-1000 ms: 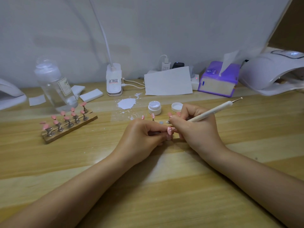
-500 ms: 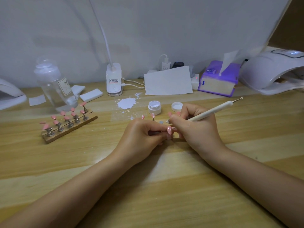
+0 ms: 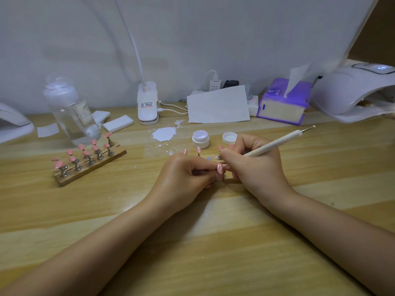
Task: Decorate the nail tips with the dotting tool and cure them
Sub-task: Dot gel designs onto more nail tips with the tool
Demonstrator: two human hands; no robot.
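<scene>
Basically nothing moved in the last second, still mid-dotting

Both hands stayed put, so the dotting looked ongoing and curing was yet to come. Left hand (image 3: 188,176) pinched a pink nail tip (image 3: 220,168) at its fingertips; right hand (image 3: 256,167), right beside it, was curled around the dotting tool (image 3: 275,144), its working end touching that tip. The open gel pot (image 3: 200,139) sat just beyond both grips.

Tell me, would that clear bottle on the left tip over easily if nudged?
Probably yes: the bottle stands tall and narrow, so a push near its cap might topple it. The liquid visible low inside likely steadies it a little.
</scene>
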